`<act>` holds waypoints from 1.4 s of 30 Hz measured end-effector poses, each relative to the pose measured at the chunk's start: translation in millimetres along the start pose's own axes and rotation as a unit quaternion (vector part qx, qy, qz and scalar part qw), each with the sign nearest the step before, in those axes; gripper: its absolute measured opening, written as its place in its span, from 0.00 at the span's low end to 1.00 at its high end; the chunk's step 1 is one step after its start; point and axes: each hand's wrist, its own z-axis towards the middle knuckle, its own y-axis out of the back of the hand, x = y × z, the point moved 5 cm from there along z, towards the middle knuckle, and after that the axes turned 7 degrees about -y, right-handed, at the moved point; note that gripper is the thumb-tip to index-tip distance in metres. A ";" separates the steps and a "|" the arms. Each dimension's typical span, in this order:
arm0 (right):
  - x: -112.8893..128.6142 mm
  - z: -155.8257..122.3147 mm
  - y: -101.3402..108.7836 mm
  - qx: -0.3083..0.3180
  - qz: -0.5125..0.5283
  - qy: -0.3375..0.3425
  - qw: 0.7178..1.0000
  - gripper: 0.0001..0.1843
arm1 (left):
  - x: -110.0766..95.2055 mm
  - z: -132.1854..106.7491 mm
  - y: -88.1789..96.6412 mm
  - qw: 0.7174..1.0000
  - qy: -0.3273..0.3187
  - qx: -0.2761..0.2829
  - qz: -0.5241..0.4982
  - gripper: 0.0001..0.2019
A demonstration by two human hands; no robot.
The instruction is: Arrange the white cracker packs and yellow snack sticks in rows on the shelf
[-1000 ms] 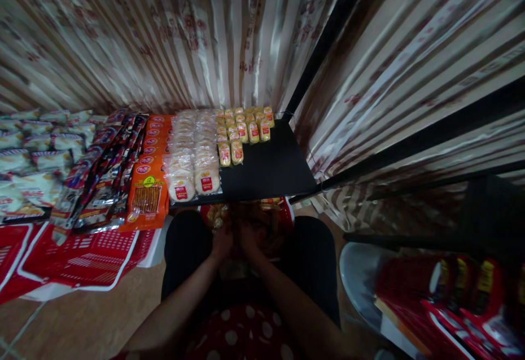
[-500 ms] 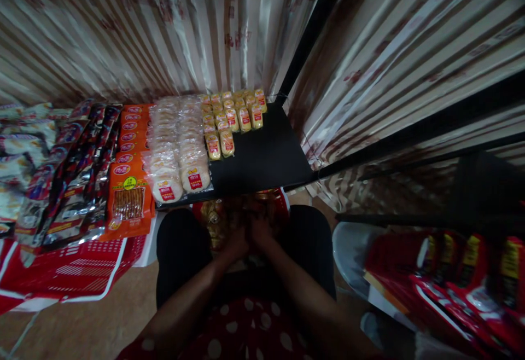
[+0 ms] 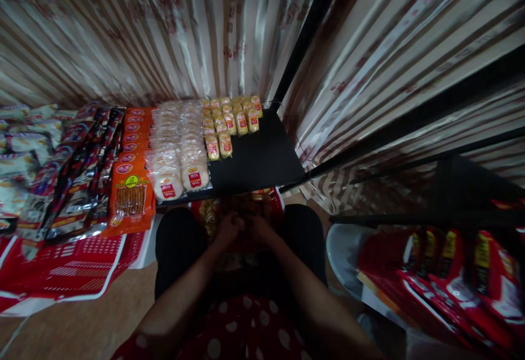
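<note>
Between my knees stands a red basket holding small yellow snack packs. Both hands are down in it, close together in dim light. My left hand and my right hand have their fingers curled in and touch each other; what they hold is hidden in shadow. Just beyond them is a black shelf with rows of small yellow packs, round white rice crackers and orange packs.
Dark foil packs and pale bags fill the shelf's left part. Flat red baskets lie on the floor at the left. Red packets sit at the lower right on a black rack, and striped curtains hang behind.
My hands have stayed together over the basket, shifting slightly. The view has drifted a little, and the shelf now sits slightly further left in it.
</note>
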 end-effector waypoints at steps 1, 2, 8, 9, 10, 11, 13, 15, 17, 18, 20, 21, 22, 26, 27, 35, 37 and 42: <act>1.5 -3.8 2.8 -0.006 0.009 0.015 1.000 0.19 | -2.8 0.9 6.8 1.000 -0.008 -0.009 -0.014 0.16; 3.5 -7.9 6.0 -0.015 0.017 0.032 0.999 0.20 | -6.4 1.6 13.8 0.999 -0.016 -0.017 -0.026 0.16; 19.7 -42.2 30.2 -0.120 0.022 0.076 0.990 0.21 | -35.6 -4.9 48.2 0.993 -0.081 -0.047 -0.068 0.13; 22.6 -49.1 35.1 -0.140 0.018 0.073 0.987 0.21 | -40.7 -8.1 52.0 0.991 -0.095 -0.053 -0.075 0.13; 25.7 -55.9 40.0 -0.158 0.015 0.072 0.985 0.21 | -45.7 -11.8 55.4 0.988 -0.111 -0.061 -0.085 0.12; 28.7 -62.3 45.0 -0.174 0.014 0.071 0.982 0.20 | -50.8 -15.8 58.4 0.985 -0.127 -0.070 -0.099 0.12; 34.4 -72.9 55.4 -0.204 0.020 0.071 0.976 0.19 | -61.0 -23.9 64.0 0.975 -0.155 -0.094 -0.131 0.14; 39.9 -80.0 66.5 -0.235 0.035 0.080 0.968 0.17 | -71.6 -30.5 69.0 0.964 -0.171 -0.119 -0.162 0.15; 45.5 -83.7 78.8 -0.272 0.056 0.095 0.956 0.15 | -83.5 -34.7 74.2 0.956 -0.179 -0.139 -0.189 0.15; 48.5 -84.4 85.1 -0.291 0.067 0.103 0.949 0.14 | -89.8 -36.0 77.3 0.952 -0.181 -0.147 -0.200 0.15; 54.2 -83.5 97.9 -0.327 0.094 0.110 0.934 0.13 | -102.6 -37.5 84.6 0.944 -0.184 -0.166 -0.219 0.13; 57.2 -81.8 104.0 -0.340 0.108 0.111 0.927 0.13 | -108.8 -38.1 88.9 0.940 -0.188 -0.177 -0.224 0.13; 60.6 -78.8 109.6 -0.349 0.121 0.111 0.923 0.13 | -114.7 -38.7 93.3 0.936 -0.195 -0.190 -0.225 0.12; 76.9 -56.5 127.7 -0.359 0.152 0.095 0.916 0.12 | -131.3 -41.7 107.6 0.920 -0.246 -0.254 -0.168 0.14; 81.5 -48.9 130.9 -0.360 0.155 0.088 0.916 0.12 | -132.8 -42.1 109.4 0.917 -0.257 -0.270 -0.140 0.15; 119.7 5.7 136.6 -0.317 0.143 0.063 0.935 0.11 | -108.9 -21.8 107.1 0.937 -0.179 -0.294 -0.066 0.20; 125.2 12.7 138.3 -0.313 0.150 0.062 0.936 0.11 | -103.6 -15.4 106.8 0.940 -0.157 -0.289 -0.088 0.21; 131.7 24.3 143.6 -0.310 0.164 0.051 0.935 0.13 | -101.2 -6.3 103.2 0.938 -0.169 -0.267 -0.141 0.23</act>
